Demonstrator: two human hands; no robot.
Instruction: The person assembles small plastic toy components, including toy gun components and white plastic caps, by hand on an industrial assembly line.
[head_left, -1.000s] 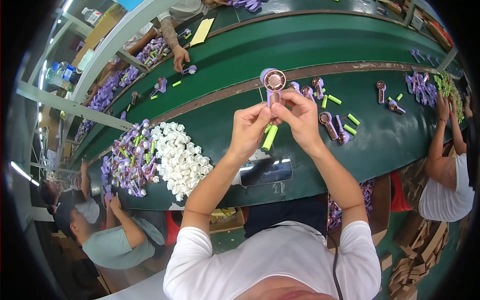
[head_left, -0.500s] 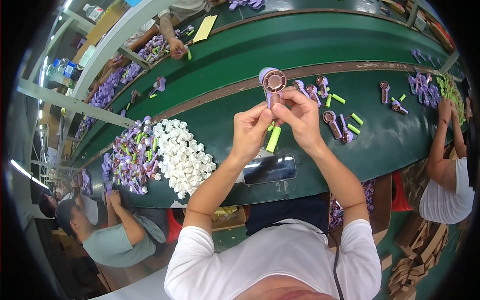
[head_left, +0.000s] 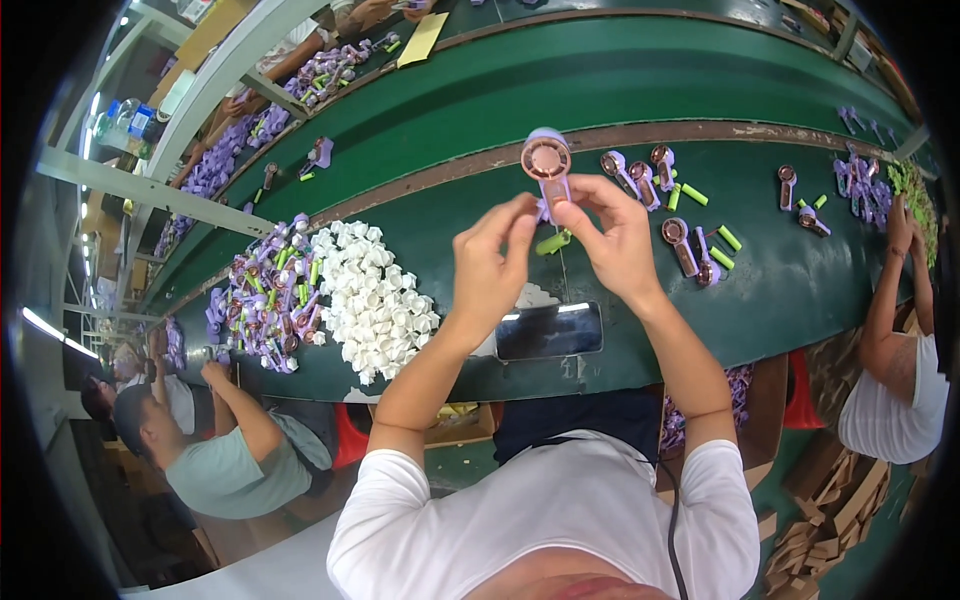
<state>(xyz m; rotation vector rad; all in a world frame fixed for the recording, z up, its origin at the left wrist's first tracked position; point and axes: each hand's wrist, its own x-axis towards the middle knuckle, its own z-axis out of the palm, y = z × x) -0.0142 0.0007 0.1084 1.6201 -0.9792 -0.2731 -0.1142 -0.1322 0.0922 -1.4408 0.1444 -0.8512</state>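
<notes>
Over the green bench, my right hand (head_left: 612, 238) grips the handle of a small purple handheld fan (head_left: 546, 160), its round coppery grille on top. My left hand (head_left: 488, 258) is curled beside it, fingertips at a small purple piece (head_left: 543, 209) along the handle; its thumb stands off the handle, and the exact contact is partly hidden. A lime-green cylindrical battery (head_left: 553, 243) hangs below the handle between my hands. Under them lies a dark smartphone (head_left: 549, 331) on the bench.
To the left are a heap of white plastic parts (head_left: 372, 300) and a pile of purple fan parts with green batteries (head_left: 268, 295). Several fans with batteries (head_left: 678, 240) lie to the right. A raised brown strip (head_left: 440, 175) crosses beyond. Co-workers sit on both sides (head_left: 235, 450).
My left thumb has come away from the fan handle. The battery has swung from hanging steeply to lying more level, partly behind my right fingers. The view has shifted slightly.
</notes>
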